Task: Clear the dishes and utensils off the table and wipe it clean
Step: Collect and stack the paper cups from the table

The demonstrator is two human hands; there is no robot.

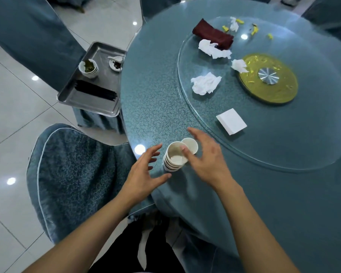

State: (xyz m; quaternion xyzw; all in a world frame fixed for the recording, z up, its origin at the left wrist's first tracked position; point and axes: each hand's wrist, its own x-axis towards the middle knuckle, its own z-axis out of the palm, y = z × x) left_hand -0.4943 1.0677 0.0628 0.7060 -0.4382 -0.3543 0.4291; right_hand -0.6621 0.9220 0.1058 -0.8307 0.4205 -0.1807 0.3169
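Low in the middle of the frame, a stack of white bowls (174,158) stands near the edge of the round table (158,107), with a single white bowl (191,145) just behind it, touching or nearly so. The left hand (144,170) hovers beside the stack with fingers spread, holding nothing; the right hand (203,156) hovers over both with fingers relaxed. On the glass turntable (283,150), right of centre, lie crumpled tissues (205,83), a folded maroon cloth (213,34) and a white box (231,121). At centre left, a steel tray (98,109) carries black chopsticks (96,91) and small bowls (88,68).
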